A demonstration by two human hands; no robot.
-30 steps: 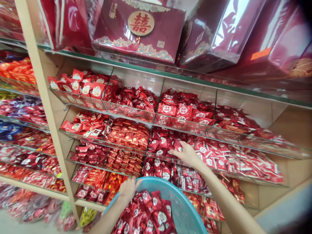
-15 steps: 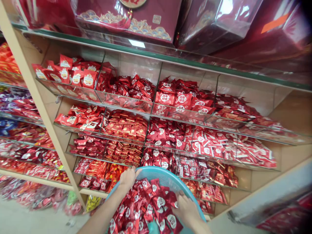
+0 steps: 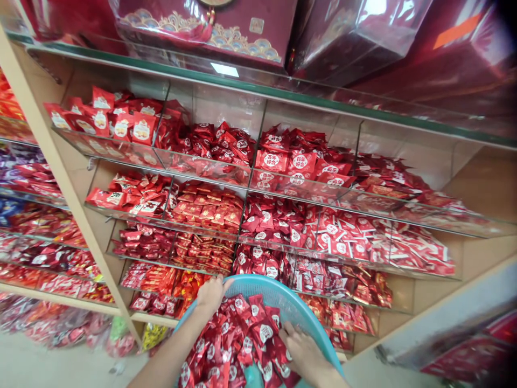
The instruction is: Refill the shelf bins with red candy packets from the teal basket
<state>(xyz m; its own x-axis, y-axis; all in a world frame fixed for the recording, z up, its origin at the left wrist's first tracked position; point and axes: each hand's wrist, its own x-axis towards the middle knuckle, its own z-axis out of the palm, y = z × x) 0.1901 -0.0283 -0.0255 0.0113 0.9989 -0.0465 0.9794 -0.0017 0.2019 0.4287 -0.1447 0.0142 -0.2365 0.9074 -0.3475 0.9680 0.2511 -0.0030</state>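
At the bottom centre, a blue-green plastic basket with a perforated wall holds a heap of small red candy packets with white round labels. My left hand is closed over the basket's rim at its far left side. Inside the basket, on the right, my right hand lies palm down over the packets, its fingers apart and touching them. What is under its palm is hidden. A bit of the basket's blue-green bottom shows between the packets near the lower frame edge.
Ahead stands a wooden shelf unit with tiered glass-fronted compartments full of red packets. Above, a glass shelf bears large dark red gift boxes. A wooden upright stands at left, with bagged goods on the floor beyond.
My right hand has shifted slightly left over the heap, and the packet at its fingertips no longer stands up beside it. My left hand stays on the rim. The view has shifted slightly.
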